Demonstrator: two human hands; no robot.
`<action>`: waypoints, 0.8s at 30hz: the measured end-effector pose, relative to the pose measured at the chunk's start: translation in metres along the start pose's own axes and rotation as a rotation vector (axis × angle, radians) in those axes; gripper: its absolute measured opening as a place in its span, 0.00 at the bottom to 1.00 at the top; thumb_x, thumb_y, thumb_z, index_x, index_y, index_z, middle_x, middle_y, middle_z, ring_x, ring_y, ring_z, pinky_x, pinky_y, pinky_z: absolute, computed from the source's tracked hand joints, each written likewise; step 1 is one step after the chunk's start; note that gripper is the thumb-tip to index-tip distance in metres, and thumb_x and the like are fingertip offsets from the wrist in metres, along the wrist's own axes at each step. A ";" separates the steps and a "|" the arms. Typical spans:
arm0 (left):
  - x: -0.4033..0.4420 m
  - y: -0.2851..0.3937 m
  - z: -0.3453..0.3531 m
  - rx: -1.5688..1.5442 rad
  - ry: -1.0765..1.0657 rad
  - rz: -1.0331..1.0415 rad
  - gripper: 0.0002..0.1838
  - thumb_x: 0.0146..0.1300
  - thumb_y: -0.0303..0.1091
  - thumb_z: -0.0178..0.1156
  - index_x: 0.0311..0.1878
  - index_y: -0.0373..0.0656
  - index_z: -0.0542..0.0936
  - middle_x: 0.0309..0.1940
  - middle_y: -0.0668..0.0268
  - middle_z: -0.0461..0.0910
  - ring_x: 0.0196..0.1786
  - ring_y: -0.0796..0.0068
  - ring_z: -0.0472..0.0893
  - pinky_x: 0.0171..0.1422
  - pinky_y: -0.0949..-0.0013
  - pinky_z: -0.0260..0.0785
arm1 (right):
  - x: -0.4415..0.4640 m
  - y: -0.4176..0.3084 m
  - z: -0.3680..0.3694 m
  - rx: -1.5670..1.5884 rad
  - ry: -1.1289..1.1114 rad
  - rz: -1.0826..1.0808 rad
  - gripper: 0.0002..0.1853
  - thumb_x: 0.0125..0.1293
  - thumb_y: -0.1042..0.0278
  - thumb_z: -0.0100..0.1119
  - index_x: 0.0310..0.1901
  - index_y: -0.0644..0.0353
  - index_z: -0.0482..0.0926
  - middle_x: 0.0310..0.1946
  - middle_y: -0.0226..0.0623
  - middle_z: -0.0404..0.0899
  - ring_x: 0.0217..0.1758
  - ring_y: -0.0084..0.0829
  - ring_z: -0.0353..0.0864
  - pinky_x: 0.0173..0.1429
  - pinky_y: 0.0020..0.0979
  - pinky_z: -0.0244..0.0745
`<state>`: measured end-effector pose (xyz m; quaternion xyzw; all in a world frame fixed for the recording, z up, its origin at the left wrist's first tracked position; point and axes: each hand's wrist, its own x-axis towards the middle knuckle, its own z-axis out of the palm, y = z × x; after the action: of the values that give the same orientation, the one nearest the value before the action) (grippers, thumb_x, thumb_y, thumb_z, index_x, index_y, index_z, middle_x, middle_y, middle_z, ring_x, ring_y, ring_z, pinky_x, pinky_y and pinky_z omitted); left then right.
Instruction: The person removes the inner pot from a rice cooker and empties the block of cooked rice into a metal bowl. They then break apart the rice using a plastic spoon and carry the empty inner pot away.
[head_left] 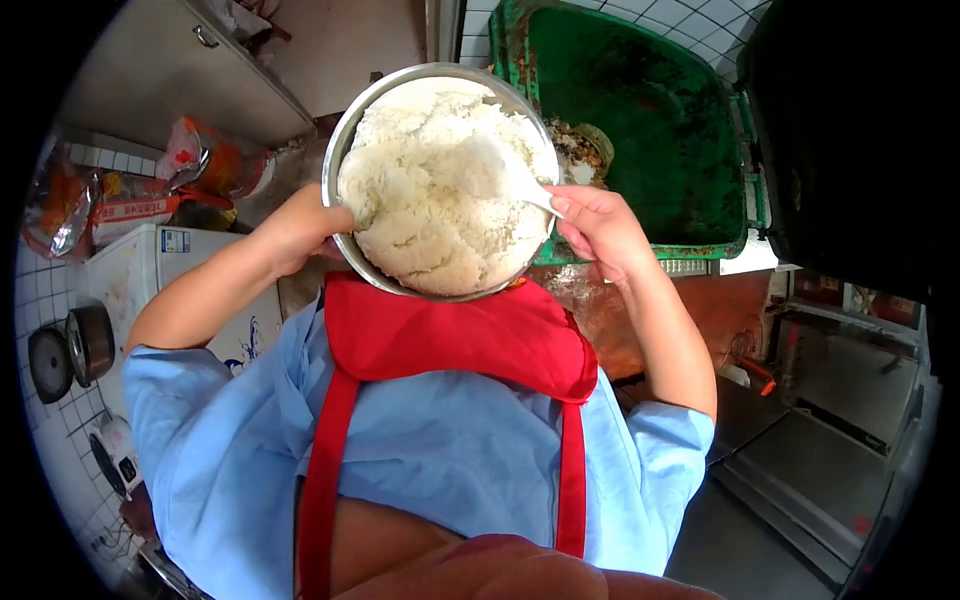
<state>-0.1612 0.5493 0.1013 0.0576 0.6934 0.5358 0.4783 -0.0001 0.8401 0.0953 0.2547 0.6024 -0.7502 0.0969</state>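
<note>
A round metal pot [342,120] full of white rice [430,215] is held up in front of my chest, above the red apron [450,335]. My left hand [305,225] grips its left rim, with the thumb over the edge. At the right rim, my right hand [600,225] pinches the handle of a white scoop [515,180], and its lower fingers are beside the pot. The bowl of the scoop rests on the rice.
A large green bin [660,150] with food scraps [582,155] inside stands beyond the pot to the right. Packaged goods [225,160] sit on a white appliance [140,270] at left. Metal kitchen equipment [840,380] is at right.
</note>
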 end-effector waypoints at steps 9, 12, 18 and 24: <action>0.003 -0.003 -0.004 -0.017 -0.045 0.000 0.23 0.51 0.23 0.51 0.54 0.32 0.71 0.43 0.56 0.78 0.39 0.67 0.81 0.36 0.68 0.77 | 0.030 0.017 -0.171 -0.471 0.431 -0.201 0.14 0.64 0.69 0.53 0.50 0.59 0.77 0.20 0.35 0.76 0.18 0.29 0.72 0.21 0.28 0.65; 0.005 -0.005 -0.006 -0.008 -0.040 0.010 0.23 0.51 0.23 0.51 0.54 0.31 0.71 0.41 0.56 0.78 0.37 0.69 0.81 0.35 0.69 0.77 | 0.033 0.014 -0.173 -1.465 0.769 -0.102 0.15 0.62 0.69 0.53 0.51 0.54 0.77 0.27 0.46 0.79 0.32 0.45 0.80 0.34 0.41 0.73; 0.001 -0.001 -0.002 -0.010 -0.033 0.020 0.24 0.50 0.23 0.51 0.54 0.30 0.69 0.39 0.58 0.77 0.34 0.72 0.80 0.29 0.73 0.76 | 0.027 -0.032 -0.077 -1.365 0.620 -0.901 0.11 0.61 0.73 0.54 0.46 0.56 0.78 0.34 0.46 0.79 0.36 0.47 0.78 0.37 0.40 0.74; 0.002 -0.001 -0.003 0.013 -0.034 0.023 0.24 0.50 0.23 0.51 0.54 0.30 0.69 0.39 0.58 0.77 0.33 0.72 0.80 0.28 0.73 0.75 | 0.031 -0.061 0.008 -1.484 0.247 -1.067 0.21 0.55 0.73 0.51 0.53 0.55 0.72 0.34 0.39 0.73 0.40 0.40 0.76 0.41 0.38 0.74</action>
<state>-0.1642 0.5481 0.0993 0.0777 0.6879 0.5360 0.4832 -0.0557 0.8532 0.1330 -0.1059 0.9727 -0.0846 -0.1885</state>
